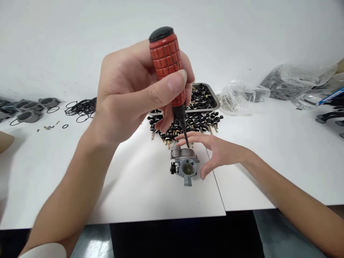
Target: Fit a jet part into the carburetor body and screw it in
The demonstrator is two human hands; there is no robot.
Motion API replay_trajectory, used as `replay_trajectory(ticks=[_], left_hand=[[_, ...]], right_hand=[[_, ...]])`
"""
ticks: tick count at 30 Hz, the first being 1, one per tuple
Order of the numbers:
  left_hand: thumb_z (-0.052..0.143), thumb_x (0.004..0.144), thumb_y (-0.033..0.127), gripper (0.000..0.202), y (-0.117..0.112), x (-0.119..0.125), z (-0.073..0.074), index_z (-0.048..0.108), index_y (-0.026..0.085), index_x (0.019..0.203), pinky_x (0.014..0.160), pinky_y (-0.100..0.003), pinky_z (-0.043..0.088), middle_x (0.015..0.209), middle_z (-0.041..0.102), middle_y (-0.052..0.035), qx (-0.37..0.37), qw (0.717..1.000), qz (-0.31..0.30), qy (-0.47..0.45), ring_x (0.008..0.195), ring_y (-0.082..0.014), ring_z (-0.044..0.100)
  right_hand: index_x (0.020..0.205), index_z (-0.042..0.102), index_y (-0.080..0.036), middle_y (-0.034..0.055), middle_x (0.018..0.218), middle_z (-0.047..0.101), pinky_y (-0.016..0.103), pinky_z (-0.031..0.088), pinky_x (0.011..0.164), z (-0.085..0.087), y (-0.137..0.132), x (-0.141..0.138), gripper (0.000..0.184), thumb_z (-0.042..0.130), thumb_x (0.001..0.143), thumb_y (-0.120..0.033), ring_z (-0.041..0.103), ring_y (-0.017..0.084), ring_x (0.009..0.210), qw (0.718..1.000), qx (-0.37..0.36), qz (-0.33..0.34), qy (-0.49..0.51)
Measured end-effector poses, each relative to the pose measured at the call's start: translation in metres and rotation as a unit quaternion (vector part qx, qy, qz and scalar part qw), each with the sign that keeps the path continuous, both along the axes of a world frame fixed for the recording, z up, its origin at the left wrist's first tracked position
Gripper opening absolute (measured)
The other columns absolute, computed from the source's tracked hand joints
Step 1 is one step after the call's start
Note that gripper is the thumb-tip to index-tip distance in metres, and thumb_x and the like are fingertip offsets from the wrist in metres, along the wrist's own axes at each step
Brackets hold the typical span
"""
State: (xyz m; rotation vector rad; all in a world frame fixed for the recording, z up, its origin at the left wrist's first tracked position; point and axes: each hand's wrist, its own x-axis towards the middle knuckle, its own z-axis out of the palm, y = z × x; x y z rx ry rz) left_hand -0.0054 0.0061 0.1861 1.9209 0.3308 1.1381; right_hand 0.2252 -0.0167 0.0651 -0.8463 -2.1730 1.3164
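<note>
My left hand [134,93] is closed round the red, black-capped handle of a screwdriver [168,61], held upright. Its dark shaft points down onto the top of a small grey metal carburetor [185,164] standing on the white table [139,190]. My right hand [215,150] reaches in from the right, fingers curled against the carburetor's right side and top, steadying it. The screwdriver's tip is hidden between my fingers and the part.
Behind the carburetor, a metal tray [213,96] and a loose pile of small black-and-brass parts [188,123]. Black O-rings [82,107] and grey castings [29,111] lie at far left. Clear plastic bags of parts [290,80] sit at right. The table's front edge runs near me.
</note>
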Motion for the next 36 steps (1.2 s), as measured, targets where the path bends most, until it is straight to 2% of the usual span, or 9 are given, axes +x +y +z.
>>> replay_trajectory(ticks=[3,6,10,12,17,23,28,33,36], left_hand=[[0.057,0.099,0.037,0.032,0.001,-0.002,0.005,0.071,0.008,0.096,0.031,-0.028,0.043,0.081,0.062,-0.0091,0.031,0.999,-0.013,0.004,0.058,-0.0169,0.060],[0.050,0.096,0.062,0.056,-0.001,-0.005,0.013,0.072,0.010,0.092,0.032,-0.028,0.042,0.074,0.059,-0.0089,0.060,0.997,-0.032,0.029,0.058,-0.0197,0.063],[0.055,0.089,0.071,0.059,-0.008,-0.005,0.020,0.074,0.015,0.095,0.032,-0.028,0.043,0.071,0.057,-0.0074,0.056,0.997,-0.041,0.030,0.049,-0.0131,0.053],[0.052,0.090,0.072,0.061,-0.011,-0.002,0.022,0.074,0.015,0.092,0.032,-0.029,0.043,0.072,0.058,-0.0086,0.041,0.998,-0.042,0.027,0.052,-0.0153,0.055],[0.045,0.095,0.069,0.071,-0.017,0.008,0.022,0.070,0.005,0.079,0.029,-0.031,0.041,0.069,0.061,-0.0120,0.001,0.999,-0.008,0.044,0.053,-0.0187,0.059],[0.045,0.102,0.051,0.050,-0.018,0.003,0.003,0.071,0.010,0.089,0.032,-0.031,0.045,0.095,0.067,-0.0089,0.017,0.999,-0.031,0.039,0.061,-0.0186,0.067],[0.030,0.106,0.045,0.053,-0.017,0.006,-0.006,0.066,0.012,0.088,0.033,-0.032,0.046,0.094,0.064,-0.0096,-0.013,0.996,-0.074,0.051,0.071,-0.0228,0.069],[0.062,0.095,0.016,0.008,-0.017,0.011,-0.007,0.064,0.011,0.089,0.034,-0.031,0.048,0.097,0.063,-0.0089,-0.020,0.993,-0.089,0.069,0.072,-0.0225,0.068],[0.062,0.095,0.013,0.005,-0.015,0.013,-0.010,0.062,0.011,0.090,0.035,-0.030,0.048,0.086,0.059,-0.0057,-0.024,0.991,-0.112,0.074,0.065,-0.0175,0.063]], right_hand=[[0.142,0.058,-0.031,0.0087,0.159,0.038,0.047,0.030,0.122,0.000,-0.007,-0.010,0.092,0.093,0.060,-0.052,0.034,0.032,0.148,0.998,0.029,0.043,-0.036],[0.133,0.065,-0.030,0.0087,0.155,0.040,0.043,0.035,0.118,-0.004,-0.014,-0.023,0.068,0.087,0.072,-0.050,0.040,0.030,0.143,0.996,0.058,0.050,-0.042],[0.125,0.068,-0.029,0.0093,0.143,0.043,0.043,0.036,0.117,-0.005,-0.018,-0.031,0.048,0.081,0.081,-0.041,0.045,0.027,0.136,0.992,0.100,0.047,-0.057],[0.124,0.069,-0.029,0.0092,0.140,0.042,0.044,0.035,0.118,-0.004,-0.018,-0.032,0.044,0.079,0.082,-0.035,0.044,0.026,0.135,0.990,0.113,0.048,-0.065],[0.123,0.068,-0.030,0.0085,0.138,0.042,0.045,0.034,0.118,-0.003,-0.019,-0.032,0.043,0.078,0.082,-0.031,0.043,0.026,0.132,0.987,0.133,0.050,-0.075],[0.121,0.069,-0.029,0.0086,0.139,0.041,0.045,0.033,0.117,-0.006,-0.019,-0.031,0.041,0.079,0.082,-0.033,0.043,0.026,0.131,0.985,0.150,0.051,-0.074],[0.121,0.069,-0.028,0.0089,0.136,0.047,0.047,0.038,0.114,0.000,-0.020,-0.033,0.041,0.079,0.081,-0.033,0.045,0.027,0.127,0.985,0.140,0.042,-0.091],[0.120,0.070,-0.027,0.0084,0.132,0.051,0.045,0.042,0.110,0.001,-0.021,-0.033,0.041,0.080,0.080,-0.031,0.051,0.025,0.121,0.987,0.126,0.035,-0.089],[0.122,0.069,-0.026,0.0082,0.126,0.056,0.043,0.044,0.108,0.000,-0.021,-0.033,0.043,0.079,0.081,-0.033,0.055,0.024,0.115,0.989,0.115,0.035,-0.087]])
